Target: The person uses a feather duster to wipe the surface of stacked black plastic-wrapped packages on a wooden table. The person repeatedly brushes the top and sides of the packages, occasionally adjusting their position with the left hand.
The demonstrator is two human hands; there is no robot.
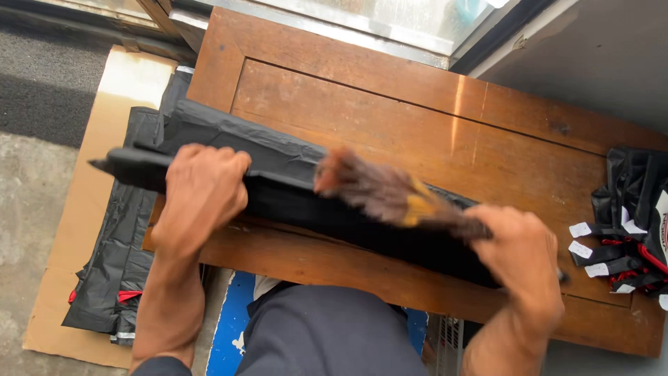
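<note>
A long black folded umbrella [313, 209] is laid across the wooden table [431, 132], its left end overhanging the edge. It is gripped near that end by the left hand [202, 191], closed firmly around it. A brush [390, 195], blurred with motion, is clasped in the right hand [522, 254] and swept over the fabric. If the left hold is loosened, the umbrella could be rolled or pushed off the table. A hard stroke could also carry toward the tagged black items [630, 223] at the table's right end.
</note>
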